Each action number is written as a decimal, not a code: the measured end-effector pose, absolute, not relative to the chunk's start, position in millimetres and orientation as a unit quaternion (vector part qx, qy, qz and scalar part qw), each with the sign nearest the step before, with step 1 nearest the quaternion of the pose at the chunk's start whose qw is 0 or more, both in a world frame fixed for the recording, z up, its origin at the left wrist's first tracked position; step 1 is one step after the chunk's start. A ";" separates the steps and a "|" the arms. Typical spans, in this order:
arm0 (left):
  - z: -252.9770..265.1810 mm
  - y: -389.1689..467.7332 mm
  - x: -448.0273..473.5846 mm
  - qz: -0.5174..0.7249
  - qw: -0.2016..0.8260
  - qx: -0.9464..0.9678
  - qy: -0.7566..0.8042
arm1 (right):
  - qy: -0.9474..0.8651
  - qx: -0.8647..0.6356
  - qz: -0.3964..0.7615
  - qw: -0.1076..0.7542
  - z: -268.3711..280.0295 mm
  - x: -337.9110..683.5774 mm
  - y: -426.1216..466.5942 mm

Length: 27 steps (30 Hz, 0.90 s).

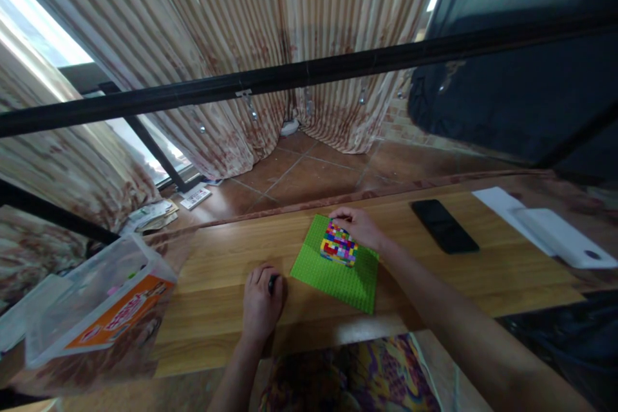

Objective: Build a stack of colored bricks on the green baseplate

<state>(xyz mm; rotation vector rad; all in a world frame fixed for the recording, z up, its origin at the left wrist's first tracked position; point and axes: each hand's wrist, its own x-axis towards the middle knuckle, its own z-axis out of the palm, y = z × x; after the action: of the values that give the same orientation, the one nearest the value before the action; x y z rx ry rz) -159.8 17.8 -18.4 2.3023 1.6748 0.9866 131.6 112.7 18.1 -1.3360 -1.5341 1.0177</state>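
Note:
A green studded baseplate [333,285] lies at an angle on the wooden table. On its far half stands a low block built of multicoloured toy bricks [339,246], with red, yellow, blue, pink and white pieces. My right hand [360,227] reaches over the block's far right part, its fingers closed and pointing down at the back edge. Whatever is between those fingertips is hidden. Left of the baseplate, my left hand [262,301] rests on the table with fingers curled around a small black object [273,282], too small to name.
A clear plastic box [96,293] with an orange label and some coloured pieces stands at the left. A black phone [445,226] lies right of the baseplate, and a white flat case [564,235] lies farther right. A dark metal bar [290,74] crosses beyond the table, before curtains.

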 end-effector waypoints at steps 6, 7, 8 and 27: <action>-16.0 16.9 -159.2 0.325 0.067 0.760 0.559 | -0.661 -0.543 0.330 0.399 33.1 133.3 111.9; -15.6 16.8 -159.1 0.323 0.068 0.760 0.559 | -0.675 -0.546 0.312 0.386 36.5 134.4 112.4; -15.4 16.8 -159.0 0.321 0.068 0.760 0.561 | -0.691 -0.548 0.292 0.371 39.6 135.7 113.1; -14.5 15.7 -157.4 0.327 0.082 0.756 0.561 | -0.792 -0.478 0.234 0.300 51.5 135.5 117.4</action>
<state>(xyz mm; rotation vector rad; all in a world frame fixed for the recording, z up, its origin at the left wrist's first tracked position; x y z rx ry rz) -157.4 15.7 -14.5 2.2594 1.6757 0.9758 135.5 117.4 51.5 -1.2686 -2.1016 0.6201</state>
